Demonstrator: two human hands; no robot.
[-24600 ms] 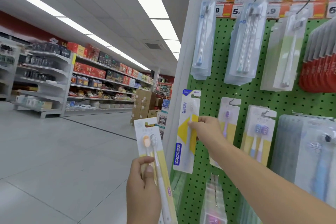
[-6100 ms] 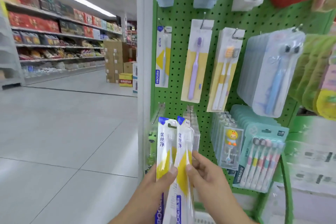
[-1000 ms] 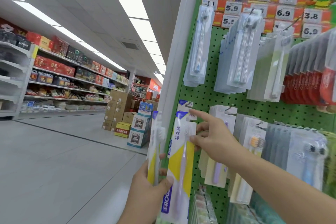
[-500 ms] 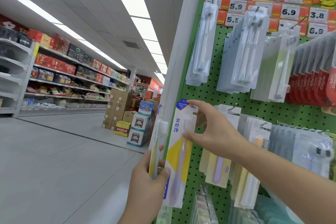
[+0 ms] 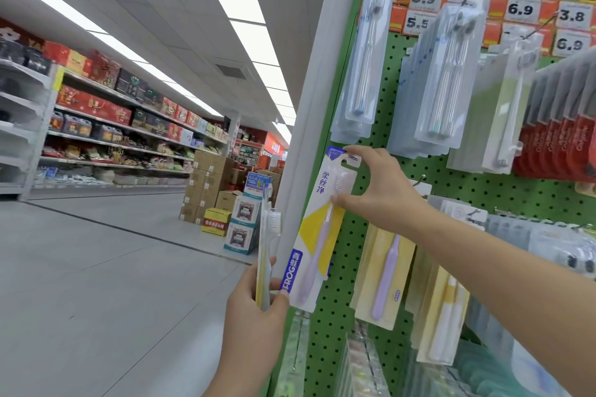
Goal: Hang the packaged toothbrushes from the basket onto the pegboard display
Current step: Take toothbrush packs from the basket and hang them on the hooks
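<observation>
- The right hand (image 5: 383, 190) was up at the green pegboard (image 5: 451, 177), thumb and fingers pinching the top of a white-and-yellow toothbrush pack (image 5: 317, 229) at its hang tab.
- That pack sat against the board's left edge, just under a clear pack (image 5: 361, 74) on the top row; whether its tab was on a hook, I couldn't tell, the fingers covered it.
- The left hand (image 5: 254, 303) was lower, fingers curled round a second pack (image 5: 266, 245) held edge-on, its thumb touching the bottom corner of the first.
- Done, by my reckoning: plenty was hanging, including a yellow card with a purple brush (image 5: 383, 274) just to the right.
- Left to do: seat this pack and let go, then hang the one in the left hand.
- The basket was nowhere in view, so how many more waited in it I couldn't say.
- Across the aisle stood stocked shelves (image 5: 106, 126) and stacked cartons (image 5: 209, 184).
</observation>
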